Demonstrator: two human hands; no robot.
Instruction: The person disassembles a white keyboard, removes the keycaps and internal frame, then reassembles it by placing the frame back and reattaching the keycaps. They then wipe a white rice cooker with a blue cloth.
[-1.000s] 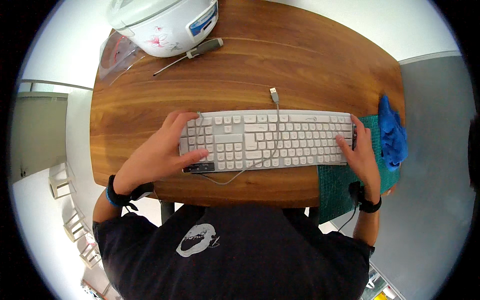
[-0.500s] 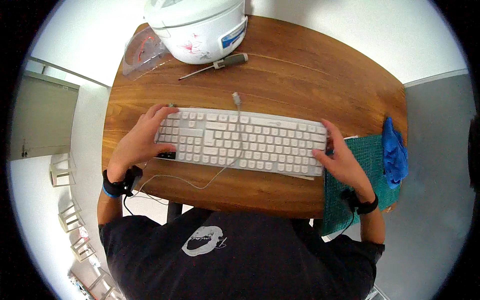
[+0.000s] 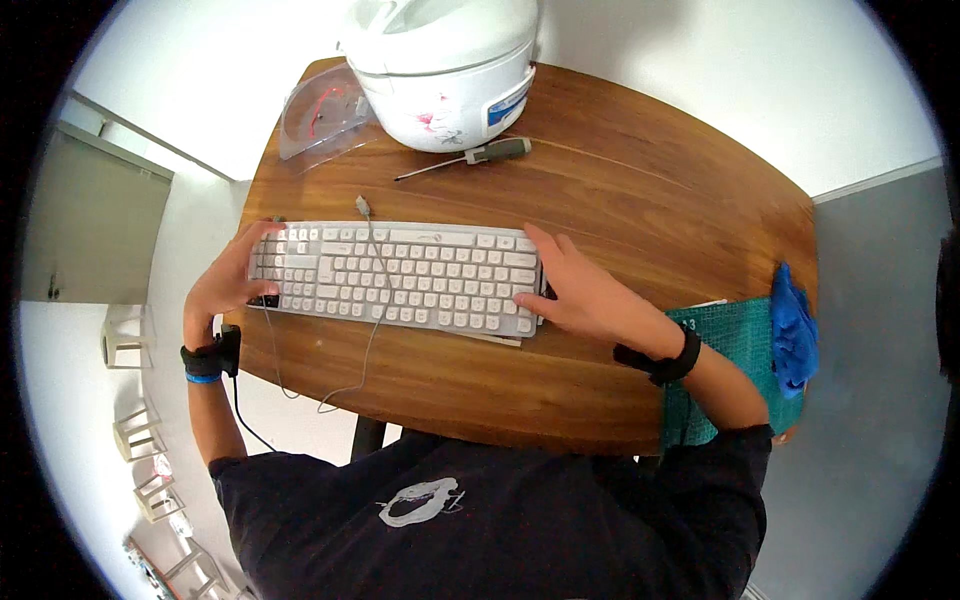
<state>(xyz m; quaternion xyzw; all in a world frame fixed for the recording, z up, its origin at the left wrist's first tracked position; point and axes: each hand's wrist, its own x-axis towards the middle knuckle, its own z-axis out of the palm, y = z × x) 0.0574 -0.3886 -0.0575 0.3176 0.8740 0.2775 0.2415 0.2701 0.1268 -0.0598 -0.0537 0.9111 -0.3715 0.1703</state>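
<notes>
A white keyboard point(image 3: 452, 268) lies across the left part of the wooden table, its number pad at the left end. My left hand point(image 3: 222, 284) grips that end, with the thumb on the near side and the fingers at the far corner. At the other end my right hand point(image 3: 575, 288) holds the keyboard between its thumb and fingers. A thin grey cable point(image 3: 366, 357) runs over the keys and loops at the near table edge. Its plug point(image 3: 363, 207) rests just past the keyboard's far edge. Something flat and pale shows under the near right edge.
A white rice cooker point(image 3: 440, 95) stands at the back, with a screwdriver point(image 3: 497, 151) in front of it. Clear plastic packaging point(image 3: 325, 118) lies to its left. On the right are a green cutting mat point(image 3: 735, 325) and a blue cloth point(image 3: 793, 340). The wooden table point(image 3: 660, 200) has a curved edge.
Both hands have shifted the keyboard left along the table, away from the green mat. The cable and plug have moved left with it. The whole view has also shifted slightly.
</notes>
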